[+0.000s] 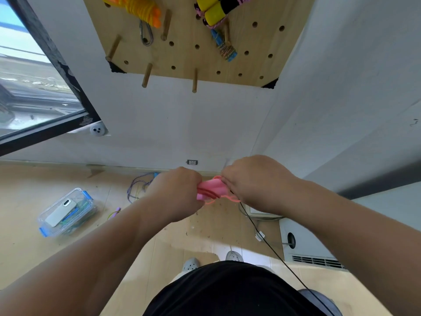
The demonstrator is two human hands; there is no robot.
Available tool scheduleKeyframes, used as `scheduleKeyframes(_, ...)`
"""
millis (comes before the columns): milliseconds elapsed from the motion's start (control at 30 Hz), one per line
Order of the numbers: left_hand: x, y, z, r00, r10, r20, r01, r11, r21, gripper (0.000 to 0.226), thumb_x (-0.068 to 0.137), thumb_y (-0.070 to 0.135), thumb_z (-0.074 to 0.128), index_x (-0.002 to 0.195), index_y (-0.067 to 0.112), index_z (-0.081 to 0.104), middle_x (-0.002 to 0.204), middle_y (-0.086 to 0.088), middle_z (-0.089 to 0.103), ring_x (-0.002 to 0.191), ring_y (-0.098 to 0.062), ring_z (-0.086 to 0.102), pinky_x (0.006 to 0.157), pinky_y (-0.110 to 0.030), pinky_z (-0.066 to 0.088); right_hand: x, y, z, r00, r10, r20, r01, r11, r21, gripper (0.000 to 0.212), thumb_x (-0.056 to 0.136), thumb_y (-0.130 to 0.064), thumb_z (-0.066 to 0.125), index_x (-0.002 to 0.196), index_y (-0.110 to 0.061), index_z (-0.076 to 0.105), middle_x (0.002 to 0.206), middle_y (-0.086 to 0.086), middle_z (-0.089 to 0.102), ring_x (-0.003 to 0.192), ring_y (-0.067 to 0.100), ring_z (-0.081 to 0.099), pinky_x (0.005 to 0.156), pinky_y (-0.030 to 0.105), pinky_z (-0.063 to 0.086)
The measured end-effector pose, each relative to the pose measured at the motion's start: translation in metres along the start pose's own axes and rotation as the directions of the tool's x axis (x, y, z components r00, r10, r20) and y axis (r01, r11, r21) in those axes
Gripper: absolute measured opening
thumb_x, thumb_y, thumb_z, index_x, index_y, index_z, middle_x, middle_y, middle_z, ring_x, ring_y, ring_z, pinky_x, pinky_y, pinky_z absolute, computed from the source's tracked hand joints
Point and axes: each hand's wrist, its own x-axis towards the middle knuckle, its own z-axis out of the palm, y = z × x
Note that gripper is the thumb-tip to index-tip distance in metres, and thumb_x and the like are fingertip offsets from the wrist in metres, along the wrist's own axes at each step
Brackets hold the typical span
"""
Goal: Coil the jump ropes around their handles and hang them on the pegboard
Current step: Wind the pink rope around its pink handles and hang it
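From my remote seat this reads as a plain room in a home or small studio: white wall (182, 124), pale wood-look floor (27, 236), a big dark-framed window (29, 92) at left, a low wall socket (192, 162), a wooden pegboard (189, 53) carrying coiled jump ropes (141, 10), and a white vented appliance (312, 245) at right.

Bare pegs (147, 75) jut free along the lower pegboard (182, 57) — hung ropes (139, 9) crowd its top.

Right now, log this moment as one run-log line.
phase: coiling | left hand: grips pink jump rope | right hand: pinches same rope | pegboard: other ropes hung | floor: purple rope loose
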Motion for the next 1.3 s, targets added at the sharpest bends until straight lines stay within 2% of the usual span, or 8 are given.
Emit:
scheduleKeyframes(233,0.009,-0.002,-0.004,0.99,-0.142,-0.002,0.115,0.811,-0.574,0.024,0.075,0.038,0.083,0.071,0.02,0.067,0.062,0.002,0.057,0.054,-0.014,0.05,0.052,-0.026,0.037,-0.025,-0.015,0.025,0.814,0.261,-0.52,-0.106,0.945,0.308,0.021,0.096,-0.025,0.053,0.082,-0.015,0.065,0.07,-0.001,0.055,0.06,0.025,0.054,0.048,0.037,0.045)
scheduleKeyframes(433,-0.002,0.006,-0.011,0.978,-0.16,0.134,0.186,0.384,-0.904,0.018,0.079,0.017,0.085,0.086,0.006,0.073,0.059,-0.004,0.062,0.056,-0.02,0.061,0.054,-0.034,0.048,-0.048,-0.01,0.03,0.804,0.461,-0.375,-0.171,0.784,0.597,0.015,0.1,-0.031,0.055,0.09,-0.022,0.05,0.068,-0.009,0.053,0.059,0.015,0.051,0.052,0.034,0.042)
scheduleKeyframes(500,-0.004,0.007,-0.014,0.98,-0.115,0.16,0.191,0.345,-0.919,0.018,0.08,0.015,0.085,0.089,0.005,0.073,0.058,-0.003,0.063,0.058,-0.022,0.062,0.055,-0.034,0.048,-0.051,-0.008,0.031,0.826,0.493,-0.274,-0.215,0.724,0.655,0.012,0.101,-0.04,0.049,0.1,-0.029,0.046,0.07,-0.013,0.056,0.064,0.01,0.054,0.056,0.03,0.037)
scheduleKeyframes(633,-0.004,0.005,-0.01,0.977,-0.148,0.155,0.199,0.365,-0.91,0.02,0.079,0.017,0.086,0.089,0.005,0.073,0.059,-0.004,0.062,0.056,-0.02,0.061,0.053,-0.032,0.047,-0.05,-0.008,0.027,0.838,0.476,-0.265,-0.237,0.757,0.609,0.041,0.1,-0.053,0.024,0.102,-0.034,0.06,0.078,-0.014,0.056,0.076,0.008,0.049,0.061,0.025,0.034)
scheduleKeyframes(800,-0.002,-0.002,-0.01,0.967,-0.171,0.189,0.237,0.331,-0.913,0.024,0.077,0.018,0.087,0.09,0.004,0.073,0.063,-0.008,0.063,0.059,-0.024,0.062,0.056,-0.035,0.048,-0.044,0.0,0.033,0.8,0.337,-0.496,-0.199,0.93,0.31,0.012,0.098,-0.025,0.056,0.093,-0.018,0.065,0.08,-0.006,0.054,0.064,0.02,0.052,0.05,0.034,0.041)
scheduleKeyframes(1000,-0.013,0.002,-0.018,0.932,0.062,0.357,0.359,-0.036,-0.933,0.042,0.071,0.019,0.08,0.101,-0.005,0.062,0.074,-0.016,0.06,0.061,-0.029,0.058,0.059,-0.036,0.049,-0.041,-0.005,0.037,0.703,0.26,-0.662,-0.085,0.955,0.285,0.009,0.098,-0.019,0.053,0.105,-0.013,0.054,0.074,0.005,0.064,0.056,0.027,0.057,0.045,0.033,0.043)
scheduleKeyframes(1167,-0.016,0.002,-0.02,0.908,0.242,0.342,0.392,-0.203,-0.897,0.05,0.058,0.023,0.091,0.097,0.001,0.067,0.073,-0.014,0.056,0.061,-0.029,0.056,0.057,-0.036,0.047,-0.034,-0.018,0.025,0.797,0.478,-0.37,-0.084,0.694,0.715,0.013,0.099,-0.046,0.036,0.097,-0.033,0.038,0.067,-0.006,0.058,0.061,0.018,0.056,0.056,0.036,0.045)
scheduleKeyframes(1300,-0.012,-0.009,-0.023,0.899,0.288,0.329,0.4,-0.235,-0.886,0.057,0.049,0.03,0.099,0.091,0.004,0.072,0.073,-0.013,0.055,0.06,-0.029,0.056,0.056,-0.036,0.047,-0.032,-0.017,0.01,0.848,0.499,-0.177,0.0,0.335,0.942,0.042,0.101,-0.053,0.031,0.101,-0.029,0.066,0.069,-0.015,0.052,0.066,0.011,0.053,0.069,0.037,0.053)
